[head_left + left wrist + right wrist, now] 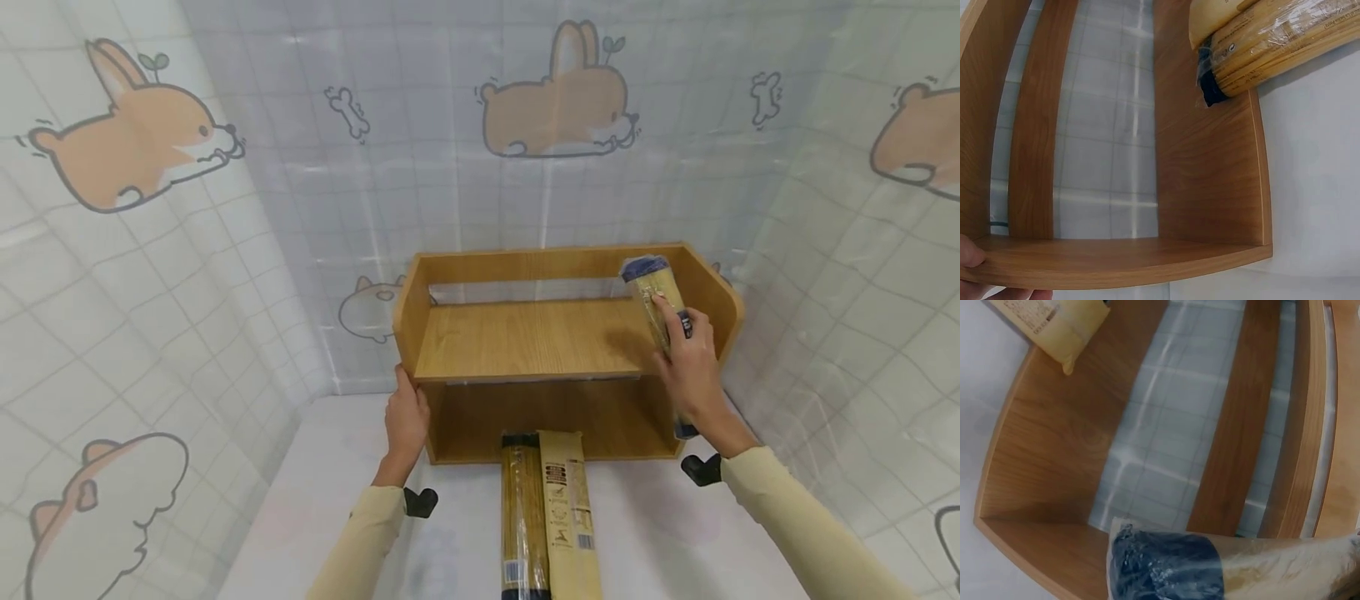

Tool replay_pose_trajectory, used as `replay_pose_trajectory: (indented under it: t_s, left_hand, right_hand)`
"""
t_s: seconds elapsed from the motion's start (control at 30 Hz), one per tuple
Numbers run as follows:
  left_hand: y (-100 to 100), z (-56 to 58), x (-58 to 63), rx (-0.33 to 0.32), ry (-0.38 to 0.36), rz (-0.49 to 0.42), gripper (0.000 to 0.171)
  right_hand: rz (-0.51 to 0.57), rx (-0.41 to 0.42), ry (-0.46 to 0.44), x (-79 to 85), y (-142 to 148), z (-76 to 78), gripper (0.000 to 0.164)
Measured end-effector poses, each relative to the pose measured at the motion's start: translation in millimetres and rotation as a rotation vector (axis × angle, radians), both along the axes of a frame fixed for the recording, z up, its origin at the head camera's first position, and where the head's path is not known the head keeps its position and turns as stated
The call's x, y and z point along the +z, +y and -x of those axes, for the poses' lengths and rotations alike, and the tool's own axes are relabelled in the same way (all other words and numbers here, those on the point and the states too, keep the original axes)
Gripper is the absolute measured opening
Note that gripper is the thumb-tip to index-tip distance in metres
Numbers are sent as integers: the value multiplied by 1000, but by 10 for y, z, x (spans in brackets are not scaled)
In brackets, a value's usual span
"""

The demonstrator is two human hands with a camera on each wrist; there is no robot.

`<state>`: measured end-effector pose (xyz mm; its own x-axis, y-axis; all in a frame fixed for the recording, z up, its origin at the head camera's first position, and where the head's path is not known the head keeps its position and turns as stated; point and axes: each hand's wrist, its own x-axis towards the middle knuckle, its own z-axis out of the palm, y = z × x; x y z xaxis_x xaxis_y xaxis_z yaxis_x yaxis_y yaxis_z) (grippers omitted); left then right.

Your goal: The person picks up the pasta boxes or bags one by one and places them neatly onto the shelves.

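Note:
My left hand [407, 421] grips the left side panel of a two-tier wooden shelf [525, 337]. In the left wrist view its thumb [969, 252] lies on one face of the panel, with fingertips on the other. My right hand [688, 367] holds a pack of dried noodles [651, 287], clear-wrapped with dark blue ends. That pack is tilted in front of the shelf's right side, its upper end over the top tier; the palm side is hidden. In the right wrist view, one blue end of the pack [1169, 565] crosses the bottom edge.
A clear pack of noodles [525, 517] and a beige printed pack [570, 517] lie side by side on the white table [457, 542], their far ends on the shelf's lower board. Behind stands a wall sheet [450, 183] with cartoon dogs; similar sheets flank both sides.

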<state>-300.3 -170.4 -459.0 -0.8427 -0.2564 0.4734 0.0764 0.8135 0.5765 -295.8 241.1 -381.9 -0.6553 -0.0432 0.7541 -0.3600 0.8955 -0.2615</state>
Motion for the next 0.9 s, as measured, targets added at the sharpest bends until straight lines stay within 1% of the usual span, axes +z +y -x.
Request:
replay_pose_trajectory:
  t_s: [0.17,0.3,0.53,0.73,0.83,0.9]
  left_hand:
    - [-5,5,-12,-6,-8,3,47]
    - [-14,10,-11,-1,-15,-1,47]
    - [-18,2,15,0,-20,-7,44]
    - [13,14,15,-35,-52,-34,45]
    - [17,12,11,-41,-72,-42,46]
    - [18,15,10,-36,-78,-36,46]
  right_hand:
    - [20,-29,21,58,54,100,80]
    - [40,-55,14,86,66,187,76]
    - [73,-76,5,66,91,290,71]
    - [24,-110,-38,50,139,344,63]
    - [-10,-114,-65,48,159,362,61]
    - [-34,-121,-67,42,169,368,60]
